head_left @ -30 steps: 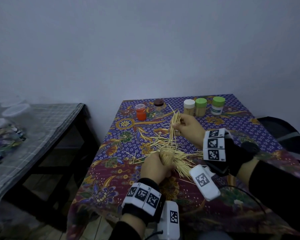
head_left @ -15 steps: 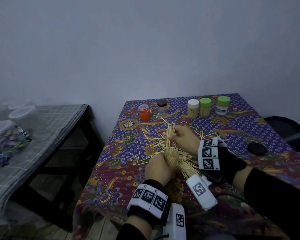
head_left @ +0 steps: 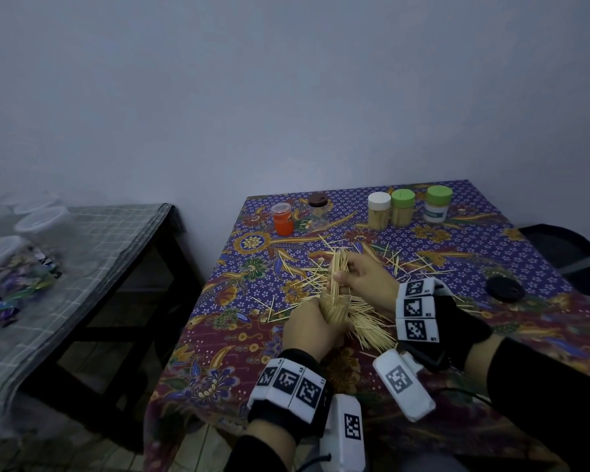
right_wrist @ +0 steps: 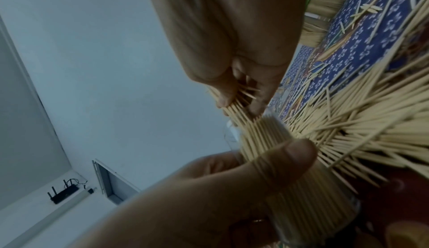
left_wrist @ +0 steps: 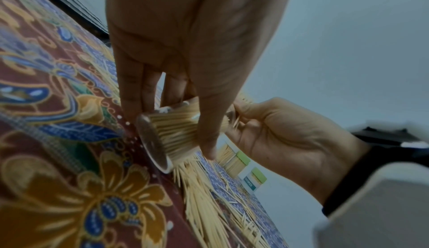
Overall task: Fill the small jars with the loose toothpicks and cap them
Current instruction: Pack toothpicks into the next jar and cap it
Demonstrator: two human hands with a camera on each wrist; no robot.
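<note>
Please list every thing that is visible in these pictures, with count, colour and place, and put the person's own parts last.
clear jar: one, packed with toothpicks, in the left hand
toothpick bundle: one, pale, in the right hand, going into the clear jar
loose toothpicks: many, pale, on the patterned cloth
capped jars: three, one white cap and two green, far edge
orange jar: one, far left
brown-lidded jar: one, beside the orange jar
black lid: one, right side
side table: one, checked cloth, left
left hand: one
right hand: one

A dim room with a bare pale wall [head_left: 286, 97].
A batik-patterned tablecloth [head_left: 491, 240] covers one table; beside it stands a dark side table [head_left: 123, 301] under checked cloth [head_left: 92, 240], on tiled floor [head_left: 92, 454].
</note>
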